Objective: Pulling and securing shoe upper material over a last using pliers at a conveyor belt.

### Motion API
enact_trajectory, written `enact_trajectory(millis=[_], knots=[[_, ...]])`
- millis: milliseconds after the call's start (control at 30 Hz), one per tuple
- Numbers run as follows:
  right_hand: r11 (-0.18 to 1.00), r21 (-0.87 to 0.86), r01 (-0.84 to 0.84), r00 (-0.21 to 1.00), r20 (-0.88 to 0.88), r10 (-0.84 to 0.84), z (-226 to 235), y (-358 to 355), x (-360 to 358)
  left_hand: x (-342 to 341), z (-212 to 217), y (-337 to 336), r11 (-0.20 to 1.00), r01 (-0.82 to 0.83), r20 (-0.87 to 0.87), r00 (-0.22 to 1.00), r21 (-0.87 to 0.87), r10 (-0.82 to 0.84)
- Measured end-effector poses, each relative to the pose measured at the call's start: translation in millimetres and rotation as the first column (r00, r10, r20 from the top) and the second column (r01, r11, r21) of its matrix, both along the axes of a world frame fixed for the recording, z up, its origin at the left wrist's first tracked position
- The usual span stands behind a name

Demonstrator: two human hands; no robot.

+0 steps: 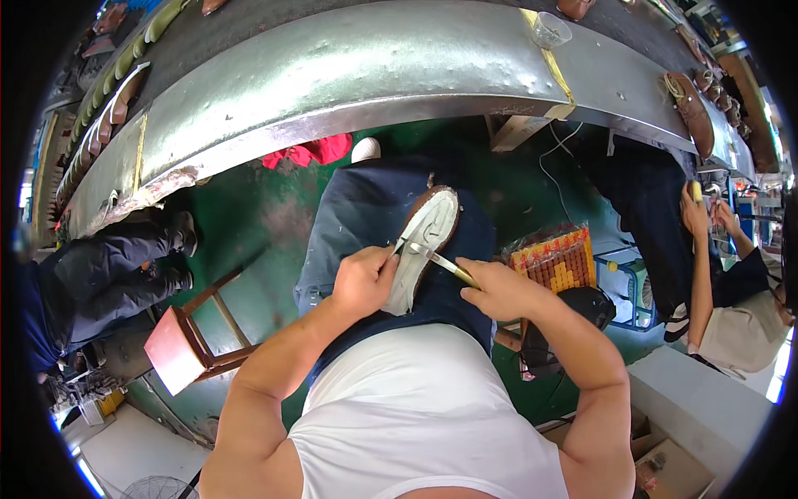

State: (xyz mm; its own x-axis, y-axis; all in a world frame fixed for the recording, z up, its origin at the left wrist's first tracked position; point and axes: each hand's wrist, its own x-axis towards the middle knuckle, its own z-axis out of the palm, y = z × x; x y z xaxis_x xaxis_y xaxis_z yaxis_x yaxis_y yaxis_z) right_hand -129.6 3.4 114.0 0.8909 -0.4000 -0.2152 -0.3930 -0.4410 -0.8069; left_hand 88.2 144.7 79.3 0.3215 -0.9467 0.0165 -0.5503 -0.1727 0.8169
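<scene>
Stool [177,349], red-seated, is standing on the green floor [287,218] to my left. My left hand [366,279] is curling at the left edge of the shoe [434,223], thumb and fingers bunching near the metal tip of the tool [446,264]; I cannot tell whether they are pinching shoe, tip or both. The shoe is lying on my navy trousers [349,204], whitish underside facing up, brown showing at its upper left. Judging by this, I am working the tool against that underside near its edge. The next move is probably calling for a steadied shoe and a controlled push or pull. My right hand [503,291] is closing firmly round the tool's yellowish handle. Farther right, a beaded mat [559,264] is resting near a co-worker's hand [695,212].
</scene>
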Motion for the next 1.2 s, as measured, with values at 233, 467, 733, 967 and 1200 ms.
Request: enact_trajectory(millis=[233, 467, 733, 967, 1200], knots=[[0.948, 0.111, -0.298, 0.783, -0.54, 0.31, 50, -31, 50, -12, -86, 3, 0.985, -0.17, -0.762, 0.636, 0.016, 0.122], [0.982, 0.096, 0.165, 0.963, -0.231, -0.139, -30, 38, 32, -6, -61, -12, 0.994, -0.038, -0.964, 0.246, 0.1, 0.106], [0.966, -0.252, 0.062, 0.977, -0.181, -0.11, -18, 7, 23, -11, -91, -18, 0.994, -0.107, -0.751, 0.657, 0.004, 0.073], [0.484, 0.782, 0.393, 0.919, -0.344, -0.191, -51, 14, 18, -8, -66, -26, 0.986, 0.032, -0.075, 0.996, -0.164, -0.045], [0.157, 0.942, 0.297, 0.954, -0.286, -0.088, -38, -14, -6, 0, -45, -32, 0.979, 0.181, 0.049, 0.981, 0.095, -0.186]])
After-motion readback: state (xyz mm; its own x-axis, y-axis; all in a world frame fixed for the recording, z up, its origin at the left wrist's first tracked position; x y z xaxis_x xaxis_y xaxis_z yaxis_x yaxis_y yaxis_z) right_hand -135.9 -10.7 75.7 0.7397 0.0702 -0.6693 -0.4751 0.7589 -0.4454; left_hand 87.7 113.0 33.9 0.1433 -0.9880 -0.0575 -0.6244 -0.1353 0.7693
